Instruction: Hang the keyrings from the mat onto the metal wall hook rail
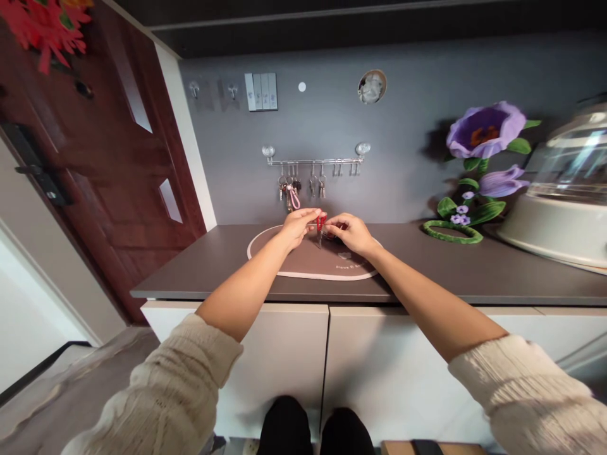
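Above the brown oval mat (303, 260), my left hand (298, 229) pinches a red keychain (321, 221) between thumb and fingers. A metal key (319, 241) dangles below it. From the other side, my right hand (351, 232) is closed, its fingertips pinched against the same keychain. Something dark sits at the right fingertips, too small to name. Behind my hands, a clear wall rack (315, 162) carries several bunches of keys (290, 188) on its left and middle hooks; a pink strap (294, 199) hangs among them.
The mat lies on a dark countertop (190, 260) over white cabinet doors (279, 354). At right stand a purple fabric flower (486, 129) with a green ring base and a white appliance with a clear dome (554, 227). A red-brown door (109, 151) is at left; a dark shelf (379, 28) overhangs.
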Available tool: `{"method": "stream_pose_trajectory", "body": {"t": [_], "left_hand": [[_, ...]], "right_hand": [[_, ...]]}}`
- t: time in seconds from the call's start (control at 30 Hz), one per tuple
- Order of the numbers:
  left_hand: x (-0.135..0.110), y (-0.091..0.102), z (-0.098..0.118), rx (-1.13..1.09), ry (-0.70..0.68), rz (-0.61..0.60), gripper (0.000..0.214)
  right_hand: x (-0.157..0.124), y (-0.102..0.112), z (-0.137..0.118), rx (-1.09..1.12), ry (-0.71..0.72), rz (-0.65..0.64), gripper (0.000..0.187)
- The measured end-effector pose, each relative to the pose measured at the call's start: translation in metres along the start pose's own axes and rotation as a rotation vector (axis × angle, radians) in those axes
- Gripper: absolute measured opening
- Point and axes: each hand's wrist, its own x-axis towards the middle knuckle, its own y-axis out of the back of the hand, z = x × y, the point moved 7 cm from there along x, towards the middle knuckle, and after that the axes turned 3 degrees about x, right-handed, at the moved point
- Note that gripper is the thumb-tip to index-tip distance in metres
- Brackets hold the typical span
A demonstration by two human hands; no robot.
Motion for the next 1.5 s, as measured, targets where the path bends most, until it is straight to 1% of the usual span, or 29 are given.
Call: {"method": "stream_pose_trajectory", "body": {"t": [0.13,0.27,0.47,0.63,0.73,0.87,0.97,1.1,1.2,1.27,1.37,1.5], "left_hand": [[0.001,0.000,0.002,0.059,-0.058,-0.003,0.027],[0.001,-0.002,0.004,0.071,-0.101,-0.022,0.030],[0.000,-0.010,0.003,0.084,-0.105,-0.084,0.033],[0.001,-0.008,0.001,0.143,-0.099,-0.057,0.035],[0.000,-0.007,0.000,0.133,-0.101,-0.034,0.035],[0.001,-0.006,0.000,0.131,-0.098,0.000,0.035],[0.003,-0.005,0.000,0.104,-0.102,0.020,0.035],[0.006,0.001,-0.002,0.052,-0.088,0.069,0.037],[0.005,0.003,-0.003,0.077,-0.072,0.109,0.035],[0.004,0.004,-0.003,0.140,-0.087,0.145,0.030],[0.002,0.003,-0.001,0.278,-0.170,0.191,0.020],[0.004,0.001,0.000,0.518,-0.321,0.199,0.019]], "right_hand": [[0.001,-0.002,0.002,0.030,0.003,-0.002,0.022],[0.003,-0.003,0.004,0.082,0.005,0.008,0.028],[0.003,-0.005,0.006,0.217,-0.052,0.005,0.032],[0.004,-0.002,0.007,0.377,-0.150,0.068,0.031],[0.005,-0.001,0.005,0.442,-0.192,0.072,0.031],[0.007,0.001,0.000,0.475,-0.219,0.058,0.031],[0.013,0.007,-0.004,0.455,-0.209,0.097,0.029],[0.029,0.018,-0.006,0.437,-0.173,0.171,0.025],[0.043,0.025,-0.006,0.439,-0.166,0.180,0.025],[0.053,0.029,-0.006,0.426,-0.158,0.174,0.027],[0.070,0.036,-0.001,0.361,-0.151,0.141,0.027],[0.094,0.045,0.009,0.147,-0.120,0.088,0.019]]}}
